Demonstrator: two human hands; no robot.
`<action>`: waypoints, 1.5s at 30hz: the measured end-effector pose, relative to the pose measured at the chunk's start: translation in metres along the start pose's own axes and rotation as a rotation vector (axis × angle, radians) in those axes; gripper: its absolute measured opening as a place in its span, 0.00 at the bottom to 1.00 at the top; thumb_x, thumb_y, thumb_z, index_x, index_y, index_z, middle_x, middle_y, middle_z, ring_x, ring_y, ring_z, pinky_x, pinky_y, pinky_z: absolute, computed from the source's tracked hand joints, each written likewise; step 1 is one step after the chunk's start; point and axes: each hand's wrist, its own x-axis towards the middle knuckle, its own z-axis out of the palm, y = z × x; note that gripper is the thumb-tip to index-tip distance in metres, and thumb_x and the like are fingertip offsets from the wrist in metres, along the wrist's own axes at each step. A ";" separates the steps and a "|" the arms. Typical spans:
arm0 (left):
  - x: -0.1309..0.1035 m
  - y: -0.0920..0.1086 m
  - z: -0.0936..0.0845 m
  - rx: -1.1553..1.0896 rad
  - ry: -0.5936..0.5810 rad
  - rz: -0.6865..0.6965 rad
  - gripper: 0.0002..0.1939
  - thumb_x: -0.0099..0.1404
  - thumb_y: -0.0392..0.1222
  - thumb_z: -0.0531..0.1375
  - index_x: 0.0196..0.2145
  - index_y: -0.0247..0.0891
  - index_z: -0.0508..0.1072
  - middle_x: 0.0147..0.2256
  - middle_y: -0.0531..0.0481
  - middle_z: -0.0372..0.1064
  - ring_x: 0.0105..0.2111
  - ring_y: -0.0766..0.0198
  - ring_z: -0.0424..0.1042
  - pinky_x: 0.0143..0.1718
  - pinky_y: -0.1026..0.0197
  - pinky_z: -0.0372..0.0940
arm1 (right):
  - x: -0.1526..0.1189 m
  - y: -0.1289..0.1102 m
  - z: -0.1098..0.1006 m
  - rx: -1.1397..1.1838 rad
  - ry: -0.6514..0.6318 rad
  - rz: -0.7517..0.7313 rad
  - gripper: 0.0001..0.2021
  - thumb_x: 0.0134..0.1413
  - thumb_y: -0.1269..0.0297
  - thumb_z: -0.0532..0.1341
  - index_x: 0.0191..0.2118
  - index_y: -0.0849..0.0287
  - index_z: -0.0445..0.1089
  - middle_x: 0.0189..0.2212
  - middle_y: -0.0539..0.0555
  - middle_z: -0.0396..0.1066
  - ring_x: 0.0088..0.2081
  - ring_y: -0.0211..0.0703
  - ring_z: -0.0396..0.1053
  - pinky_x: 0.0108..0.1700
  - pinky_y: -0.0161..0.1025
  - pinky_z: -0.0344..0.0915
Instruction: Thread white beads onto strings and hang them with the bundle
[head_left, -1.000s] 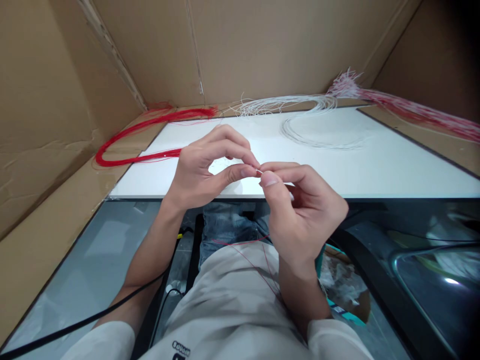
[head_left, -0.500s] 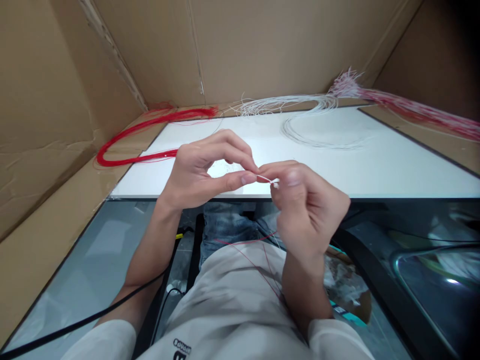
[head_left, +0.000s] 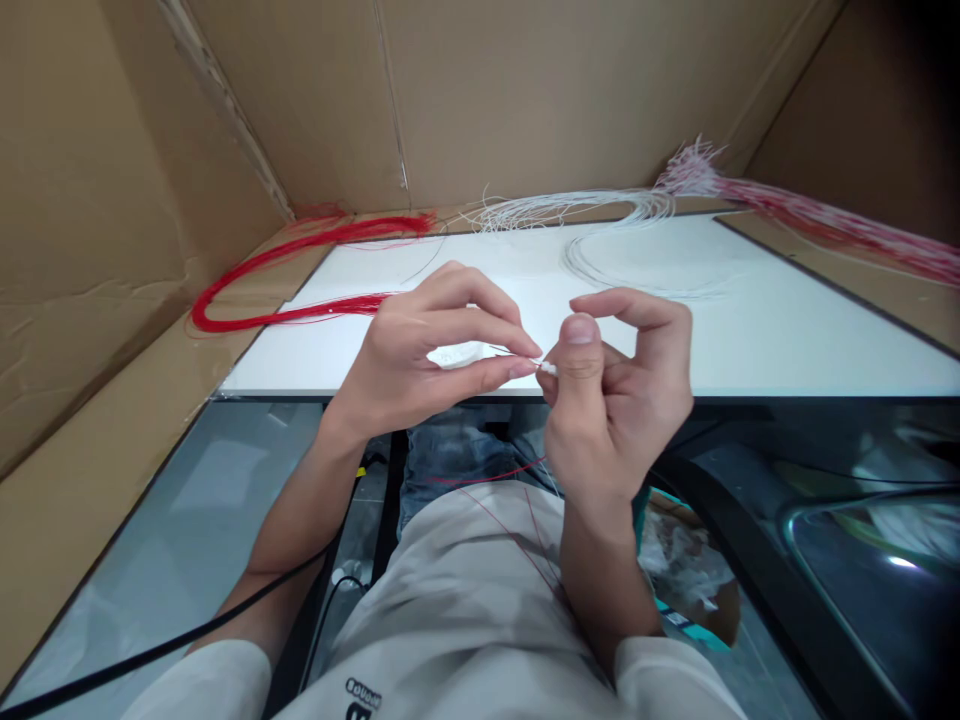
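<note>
My left hand (head_left: 435, 345) is closed in a pinch, thumb against fingertips, on a thin red wire (head_left: 536, 362). A fine dark end of it pokes out to the left between the fingers. Close by, my right hand (head_left: 619, 390) grips a small white piece (head_left: 550, 369) between the thumb and curled fingers, its index finger raised and bent. The red wire meets this white piece; how they are joined is too small to tell. Below my right hand, loose red strands (head_left: 487, 478) and a white strand hang over the shirt and lap.
On the white board (head_left: 480, 270), a looped red wire bundle (head_left: 247, 285) lies at left and looped white wires (head_left: 585, 205) at the back. A red-and-white bundle (head_left: 825, 215) rests at right. Cardboard walls (head_left: 525, 100) enclose the back and sides. A box of clear plastic (head_left: 690, 565) stands below.
My left hand has shifted slightly right, and its pinch has gone from a white strand to the red wire. My right index finger has lifted away, exposing more of the white piece.
</note>
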 end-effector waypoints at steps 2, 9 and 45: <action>0.000 0.000 0.000 0.004 -0.014 0.009 0.03 0.70 0.45 0.68 0.39 0.49 0.83 0.36 0.51 0.80 0.37 0.62 0.78 0.39 0.57 0.74 | 0.001 -0.001 -0.001 0.030 -0.047 0.035 0.07 0.69 0.56 0.65 0.43 0.50 0.69 0.20 0.41 0.58 0.17 0.32 0.54 0.18 0.33 0.55; 0.000 -0.002 0.001 0.000 -0.014 0.023 0.04 0.70 0.46 0.68 0.40 0.49 0.84 0.37 0.50 0.80 0.38 0.62 0.77 0.40 0.57 0.73 | 0.003 0.004 -0.005 0.141 -0.118 0.124 0.04 0.69 0.58 0.64 0.44 0.49 0.70 0.20 0.41 0.59 0.17 0.31 0.56 0.19 0.33 0.55; -0.004 -0.013 0.027 -0.544 0.295 -0.085 0.07 0.67 0.54 0.70 0.36 0.51 0.82 0.30 0.56 0.73 0.35 0.67 0.77 0.37 0.59 0.75 | 0.000 -0.016 -0.010 0.157 -0.261 0.006 0.11 0.68 0.65 0.62 0.32 0.54 0.74 0.28 0.49 0.74 0.26 0.38 0.67 0.28 0.40 0.62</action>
